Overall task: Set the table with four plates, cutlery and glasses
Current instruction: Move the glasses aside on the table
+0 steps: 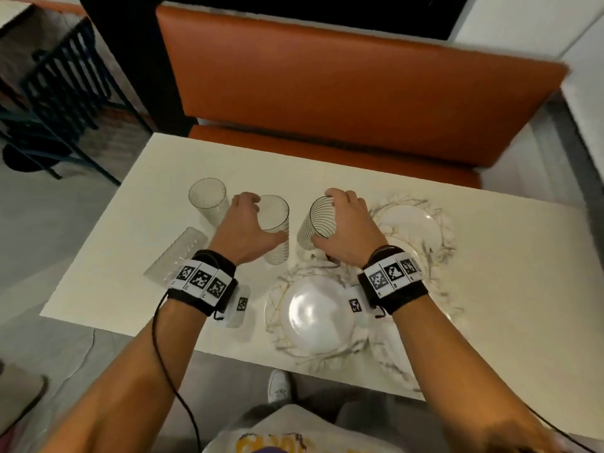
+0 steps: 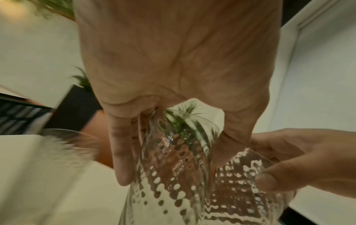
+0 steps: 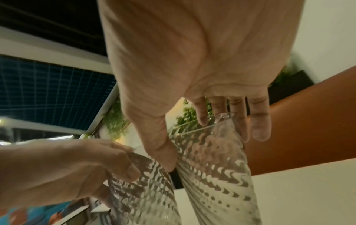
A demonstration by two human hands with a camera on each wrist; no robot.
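Observation:
My left hand (image 1: 261, 220) grips a clear ribbed glass (image 1: 277, 230) that stands upright on the cream table (image 1: 137, 223). My right hand (image 1: 327, 217) grips a second ribbed glass (image 1: 313, 223), tilted with its mouth toward me. The two glasses are close side by side. In the left wrist view, fingers (image 2: 123, 152) and thumb wrap the left glass (image 2: 173, 167). In the right wrist view the right glass (image 3: 212, 167) sits between thumb and fingers. A third glass (image 1: 208, 199) stands at far left. A fourth (image 1: 178, 253) lies on its side.
A white marbled plate (image 1: 317, 317) lies near the front edge, and another plate (image 1: 411, 223) lies at the right beyond my right wrist. An orange bench (image 1: 343, 86) runs along the table's far side. A dark slatted chair (image 1: 65, 76) stands at left.

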